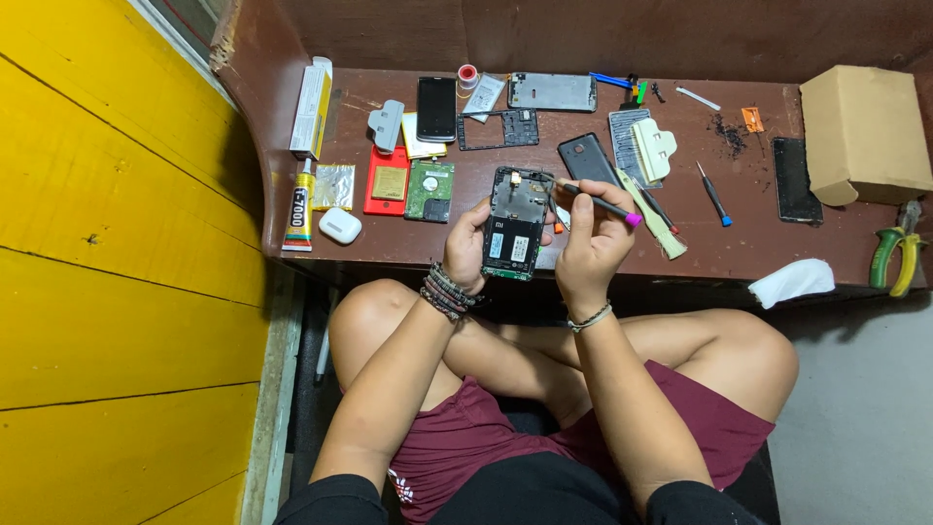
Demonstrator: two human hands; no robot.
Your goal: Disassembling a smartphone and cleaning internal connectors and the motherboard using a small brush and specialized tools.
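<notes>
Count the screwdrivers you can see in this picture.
2. One screwdriver, pink-capped, is in the right hand over the opened phone. A blue-handled one lies on the desk to the right. Others may be hidden among the clutter.

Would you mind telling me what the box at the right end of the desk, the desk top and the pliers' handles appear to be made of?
The box looks like plain brown cardboard: matte, with folded edges. The desk top seems to be dark reddish-brown wood or laminate with a dull sheen; which of the two is unclear. The pliers have green and yellow grips, probably rubber or plastic over metal.
</notes>
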